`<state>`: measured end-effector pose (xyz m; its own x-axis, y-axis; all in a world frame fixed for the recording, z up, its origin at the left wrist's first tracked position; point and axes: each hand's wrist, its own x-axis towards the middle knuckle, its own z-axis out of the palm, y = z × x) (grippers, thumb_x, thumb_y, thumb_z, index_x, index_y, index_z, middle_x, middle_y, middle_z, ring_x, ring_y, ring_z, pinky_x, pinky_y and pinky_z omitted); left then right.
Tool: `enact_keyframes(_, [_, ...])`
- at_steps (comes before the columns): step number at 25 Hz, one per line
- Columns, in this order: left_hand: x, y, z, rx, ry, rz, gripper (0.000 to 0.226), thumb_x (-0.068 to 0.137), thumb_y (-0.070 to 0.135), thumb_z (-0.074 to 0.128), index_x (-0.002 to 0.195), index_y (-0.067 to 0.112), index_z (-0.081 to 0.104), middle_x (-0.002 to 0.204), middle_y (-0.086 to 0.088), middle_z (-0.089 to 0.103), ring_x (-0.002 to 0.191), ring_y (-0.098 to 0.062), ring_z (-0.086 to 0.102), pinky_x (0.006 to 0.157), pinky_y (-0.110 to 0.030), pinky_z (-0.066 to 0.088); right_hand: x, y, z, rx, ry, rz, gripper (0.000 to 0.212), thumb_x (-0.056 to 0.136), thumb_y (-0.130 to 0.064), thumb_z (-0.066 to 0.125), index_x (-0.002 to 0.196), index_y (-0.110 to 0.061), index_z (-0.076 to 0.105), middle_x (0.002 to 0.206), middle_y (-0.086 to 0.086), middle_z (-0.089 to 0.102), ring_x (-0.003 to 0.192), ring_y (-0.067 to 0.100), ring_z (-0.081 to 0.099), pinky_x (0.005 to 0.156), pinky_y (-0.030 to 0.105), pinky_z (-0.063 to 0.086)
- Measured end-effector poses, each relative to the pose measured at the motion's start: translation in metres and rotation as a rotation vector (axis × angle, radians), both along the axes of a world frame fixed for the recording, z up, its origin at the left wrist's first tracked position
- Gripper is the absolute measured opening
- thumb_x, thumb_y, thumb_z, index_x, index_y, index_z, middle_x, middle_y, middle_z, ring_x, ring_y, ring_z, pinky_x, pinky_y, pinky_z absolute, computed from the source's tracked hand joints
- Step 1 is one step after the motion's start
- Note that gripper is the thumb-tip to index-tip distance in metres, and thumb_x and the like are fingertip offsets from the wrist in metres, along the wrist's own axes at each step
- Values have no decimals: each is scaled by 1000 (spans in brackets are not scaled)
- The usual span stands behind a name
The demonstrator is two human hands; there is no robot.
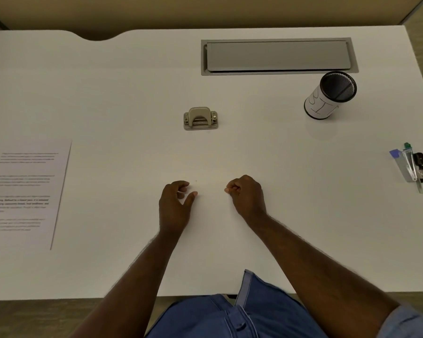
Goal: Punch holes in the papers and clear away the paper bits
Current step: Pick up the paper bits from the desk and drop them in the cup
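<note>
A beige hole punch (200, 118) stands on the white desk (122, 98), a little beyond my hands. Printed papers (25, 189) lie flat at the desk's left edge, partly cut off by the frame. My left hand (175, 203) rests on the desk with fingers curled loosely and thumb apart, holding nothing. A hand's width to its right, my right hand (247, 195) is closed in a loose fist, with nothing seen in it. A tiny speck (196, 181) lies on the desk just above my left hand.
A black mesh cup (330, 95) wrapped in a white label stands at the back right. A grey cable tray lid (279, 56) is set into the desk at the back. Pens, a ruler and binder clips (412, 165) lie at the right edge.
</note>
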<state>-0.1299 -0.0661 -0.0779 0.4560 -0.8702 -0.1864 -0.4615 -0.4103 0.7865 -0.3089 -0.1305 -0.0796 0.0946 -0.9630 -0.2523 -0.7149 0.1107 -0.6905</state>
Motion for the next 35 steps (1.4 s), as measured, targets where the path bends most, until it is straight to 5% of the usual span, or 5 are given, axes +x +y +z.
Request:
enact_keyframes(6, [1, -15, -1, 37, -83, -58, 25, 82, 22, 71, 107, 20, 65, 94, 3, 60, 77, -10, 54, 73, -20, 46, 5, 4, 0, -99, 171, 147, 12, 84, 2, 55, 80, -7, 62, 88, 9, 60, 83, 26, 56, 72, 37, 48])
enact_keyframes(15, [-9, -30, -3, 68, -117, 50, 7, 78, 35, 71, 81, 30, 68, 81, 13, 60, 84, -10, 59, 80, -37, 48, -3, 2, -1, -6, -44, 43, 16, 86, 7, 46, 81, -2, 59, 93, 15, 62, 82, 18, 52, 67, 13, 31])
enact_keyframes(22, [-12, -37, -1, 187, -192, 19, 11, 88, 30, 61, 80, 24, 65, 89, 9, 57, 89, -14, 55, 82, -37, 39, -6, 7, 2, 87, -108, -27, 13, 89, 2, 49, 87, -2, 62, 94, 10, 63, 85, 14, 52, 75, 18, 37])
enact_keyframes(28, [25, -12, 14, 29, 373, 231, 12, 92, 22, 60, 80, 23, 62, 82, 7, 65, 79, -10, 59, 74, -25, 44, -4, 13, 19, 370, -593, -454, 14, 81, 1, 53, 77, -4, 65, 75, 6, 67, 65, 13, 59, 64, 23, 50])
enact_keyframes(35, [60, 13, 53, -85, 813, 170, 9, 93, 8, 56, 86, 12, 59, 80, 1, 67, 77, -9, 66, 77, -20, 51, -5, 40, 49, 392, -806, -647, 12, 80, 4, 62, 76, -4, 69, 71, 7, 67, 66, 15, 59, 68, 23, 53])
